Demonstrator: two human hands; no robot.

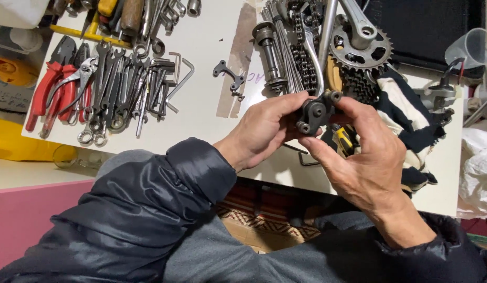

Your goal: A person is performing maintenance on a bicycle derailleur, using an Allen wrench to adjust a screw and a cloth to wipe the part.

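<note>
Several tool groups crowd the white board (212,84): red-handled pliers (49,86) and a row of wrenches (115,89) at left, hex keys (167,78) beside them, a chainring with crank (361,47), a chain (304,60) and a striped cloth (406,112) at right. Both hands meet above the board's near edge. Left hand (264,128) and right hand (366,157) pinch a small dark metal bracket (314,112) between thumbs and fingertips, fingers curled, not spread. A yellow-handled tool (343,139) lies partly hidden beneath.

light: bright, even | shadows: soft | focus: sharp | edges: slightly warped
</note>
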